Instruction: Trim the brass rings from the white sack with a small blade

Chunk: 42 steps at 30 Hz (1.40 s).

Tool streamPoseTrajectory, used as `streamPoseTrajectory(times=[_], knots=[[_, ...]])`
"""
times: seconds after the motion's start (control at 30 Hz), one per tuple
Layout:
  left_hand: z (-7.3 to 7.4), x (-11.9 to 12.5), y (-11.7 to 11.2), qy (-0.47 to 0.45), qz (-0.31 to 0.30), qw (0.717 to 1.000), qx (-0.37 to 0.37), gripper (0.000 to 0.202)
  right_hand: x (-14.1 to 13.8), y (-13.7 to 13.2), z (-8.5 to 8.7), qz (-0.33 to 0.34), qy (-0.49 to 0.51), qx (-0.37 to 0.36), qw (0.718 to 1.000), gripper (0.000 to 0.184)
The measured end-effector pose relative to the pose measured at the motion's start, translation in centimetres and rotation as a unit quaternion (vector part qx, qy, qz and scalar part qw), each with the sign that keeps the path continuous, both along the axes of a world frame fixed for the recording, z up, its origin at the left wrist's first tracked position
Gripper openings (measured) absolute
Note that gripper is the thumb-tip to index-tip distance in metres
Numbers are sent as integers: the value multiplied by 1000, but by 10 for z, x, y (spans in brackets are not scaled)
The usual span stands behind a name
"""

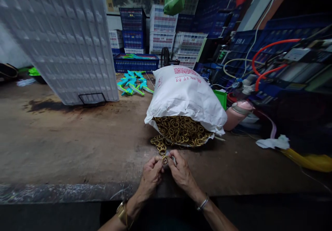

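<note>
A white sack [185, 94] lies on its side on the worn workbench [64, 144], its mouth toward me, spilling several brass rings [178, 130]. My left hand [151, 174] and my right hand [181, 170] meet just in front of the spill. Both are closed in a pinch around a brass ring [164, 159] held between the fingertips. A small silvery piece shows at my right fingers; I cannot make out what it is. A gold watch is on my left wrist, a bangle on my right.
A stack of white moulded trays [64, 40] leans upright at the back left. Turquoise plastic parts [132, 82] lie behind it. Blue and white crates [160, 34] are stacked at the back. Machinery with red hoses [275, 58] and a pink bottle [237, 113] stand on the right.
</note>
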<state>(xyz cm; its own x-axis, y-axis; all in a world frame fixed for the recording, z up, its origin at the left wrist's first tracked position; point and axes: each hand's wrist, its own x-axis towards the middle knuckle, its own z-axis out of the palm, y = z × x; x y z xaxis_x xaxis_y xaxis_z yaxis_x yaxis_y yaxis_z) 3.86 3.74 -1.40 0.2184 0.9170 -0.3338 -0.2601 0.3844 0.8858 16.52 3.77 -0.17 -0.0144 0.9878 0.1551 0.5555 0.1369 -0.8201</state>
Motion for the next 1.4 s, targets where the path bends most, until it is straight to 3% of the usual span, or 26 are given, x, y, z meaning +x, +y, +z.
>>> streamPoseTrajectory(times=[0.17, 0.27, 0.37, 0.57, 0.8, 0.93, 1.1, 1.4], knots=[[-3, -3, -3, 78, 3, 986, 150, 26, 1, 0, 8, 22, 52, -49, 997, 18], [-2, -3, -4, 81, -12, 979, 185, 23, 0, 2, 8, 29, 63, -60, 996, 20], [2, -4, -4, 66, -26, 986, 151, 27, -1, 3, 6, 20, 94, -86, 992, 22], [12, -7, -7, -68, -91, 993, -8, 29, -3, 2, 3, 17, 130, -105, 986, 21], [13, -7, -12, -117, -92, 989, -18, 28, -2, 2, 5, 29, 149, -112, 982, 24], [8, -7, -10, -97, -71, 993, -9, 33, 1, 0, 0, 9, 63, -73, 995, 24], [9, -6, -8, -77, -57, 995, -1, 37, 1, -8, -4, 77, -68, -74, 992, 10], [8, -6, -7, -59, -46, 997, 11, 43, 0, -10, -5, 105, -205, -78, 970, 33]])
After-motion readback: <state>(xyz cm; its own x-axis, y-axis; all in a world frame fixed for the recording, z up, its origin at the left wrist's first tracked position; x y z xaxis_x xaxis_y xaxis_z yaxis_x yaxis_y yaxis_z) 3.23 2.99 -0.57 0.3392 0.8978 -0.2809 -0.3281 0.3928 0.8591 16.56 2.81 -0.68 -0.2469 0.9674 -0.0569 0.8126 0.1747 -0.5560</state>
